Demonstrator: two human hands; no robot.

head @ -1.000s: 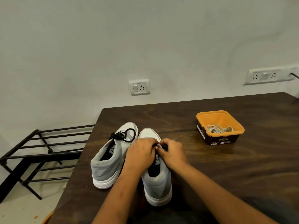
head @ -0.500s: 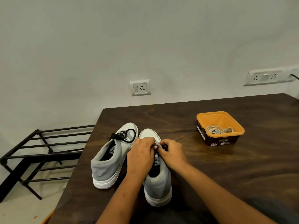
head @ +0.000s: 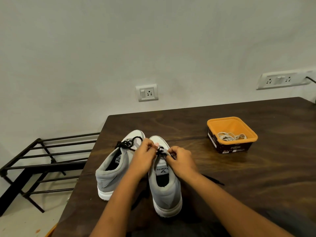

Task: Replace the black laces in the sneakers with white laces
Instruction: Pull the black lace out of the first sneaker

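Both of my hands work on the grey sneaker (head: 165,190), a soft, felt-like upper on a thick white rubber sole with a smooth white toe cap. It stands heel toward me on the dark surface (head: 256,177), which has a wavy, glossy wood grain. My left hand (head: 143,159) and right hand (head: 182,161) are curled, and the fingers (head: 171,153) of each pinch the black lace (head: 160,150), a thin cord that crosses the gap between them above the tongue.

Just left of my left-hand fingers stands the second sneaker (head: 111,171), of the same make, with its tied black lace (head: 128,143) in a looped bow. A loose lace end (head: 214,180) lies flat on the surface beyond my right wrist.

Half a second ago my hands were pressed together and hid the tongue. They have since drawn apart, so the lace and the white tongue label show, and the loose end has come into sight.

Well to the right of my right-hand fingers sits the orange tub (head: 248,132), square with rounded corners, a smooth plastic rim and a dark printed wall. In it lies a tangle of white laces (head: 229,136). Off to the left, below the surface, stands a black metal rack (head: 42,156) of thin bars.
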